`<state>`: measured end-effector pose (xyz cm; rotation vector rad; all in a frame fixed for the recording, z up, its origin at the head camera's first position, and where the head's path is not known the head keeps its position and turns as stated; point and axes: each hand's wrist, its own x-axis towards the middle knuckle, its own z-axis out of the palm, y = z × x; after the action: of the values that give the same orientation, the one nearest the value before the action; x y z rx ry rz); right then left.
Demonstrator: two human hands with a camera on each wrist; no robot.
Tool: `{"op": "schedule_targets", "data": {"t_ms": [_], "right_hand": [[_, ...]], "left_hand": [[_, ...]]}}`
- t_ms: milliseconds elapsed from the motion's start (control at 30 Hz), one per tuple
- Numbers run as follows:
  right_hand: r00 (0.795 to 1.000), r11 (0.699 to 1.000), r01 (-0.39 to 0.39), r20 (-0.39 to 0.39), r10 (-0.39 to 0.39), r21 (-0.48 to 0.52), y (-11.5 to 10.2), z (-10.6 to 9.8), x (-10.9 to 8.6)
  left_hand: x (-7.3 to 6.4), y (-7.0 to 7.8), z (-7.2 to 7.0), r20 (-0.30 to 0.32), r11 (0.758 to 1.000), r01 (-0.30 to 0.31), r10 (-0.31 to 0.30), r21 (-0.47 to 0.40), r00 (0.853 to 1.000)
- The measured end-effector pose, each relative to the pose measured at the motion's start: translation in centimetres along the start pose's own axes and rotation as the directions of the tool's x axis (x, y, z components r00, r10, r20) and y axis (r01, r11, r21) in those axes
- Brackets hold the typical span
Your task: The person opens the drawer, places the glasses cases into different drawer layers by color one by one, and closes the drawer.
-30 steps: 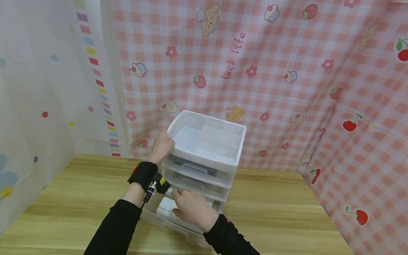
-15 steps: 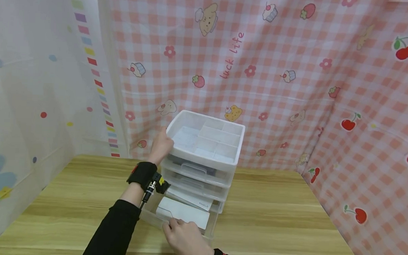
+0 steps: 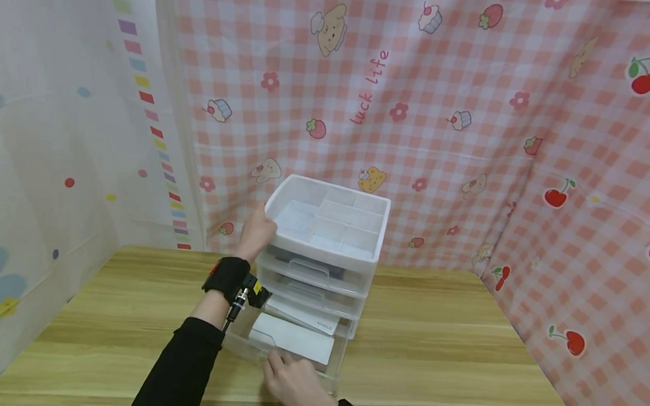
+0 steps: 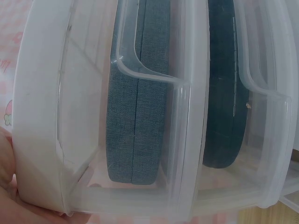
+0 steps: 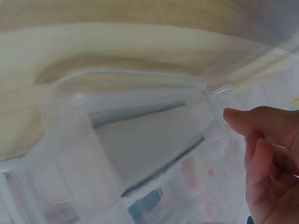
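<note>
A white storage unit [image 3: 323, 257] with clear drawers stands on the table. My left hand [image 3: 258, 232] grips the left edge of its white top tray [image 3: 298, 211]. The lowest drawer [image 3: 234, 346] is pulled out toward me. Inside lies a white box [image 3: 299, 338], with a second white, printed box [image 3: 305, 316] behind it. My right hand [image 3: 299, 384] is at this drawer's front, fingers loosely curled. In the right wrist view the thumb [image 5: 240, 121] sits close beside the drawer handle [image 5: 219, 91], and no object shows between the fingers.
Two dark blue cases, one fabric-covered case [image 4: 135, 102] and another dark case [image 4: 224, 93], stay inside the upper drawers. The wooden table [image 3: 433, 350] runs out on both sides. A pink checked cloth [image 3: 440, 141] hangs close behind the unit.
My right hand has drawn back from above the open drawer to its front edge, uncovering both white boxes. My left hand keeps its grip on the tray edge.
</note>
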<state>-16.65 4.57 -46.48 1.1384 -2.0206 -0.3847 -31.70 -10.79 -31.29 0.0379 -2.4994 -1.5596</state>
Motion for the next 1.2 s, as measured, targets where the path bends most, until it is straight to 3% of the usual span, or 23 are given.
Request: {"op": "schedule_targets", "data": {"t_ms": [367, 567, 800, 1200], "right_hand": [[0.999, 0.997, -0.039, -0.005, 0.039, -0.067, 1.6, 1.2, -0.3], [0.996, 0.992, -0.071, 0.054, 0.077, -0.103, 2.9, 2.7, -0.3], [0.994, 0.992, -0.089, 0.059, 0.094, -0.090, 3.9, 4.3, -0.4], [0.986, 0.984, -0.147, 0.069, 0.154, -0.100, 4.9, 6.2, 0.0]], "left_hand": [[0.2, 0.0, -0.2, 0.013, 1.000, 0.017, -0.017, -0.006, 1.000], [0.2, 0.1, -0.2, 0.021, 0.999, 0.050, -0.050, -0.003, 0.999], [0.2, 0.1, -0.2, 0.001, 0.999, 0.025, -0.025, 0.026, 1.000], [0.0, 0.1, 0.1, -0.011, 1.000, -0.001, 0.001, 0.004, 1.000]]}}
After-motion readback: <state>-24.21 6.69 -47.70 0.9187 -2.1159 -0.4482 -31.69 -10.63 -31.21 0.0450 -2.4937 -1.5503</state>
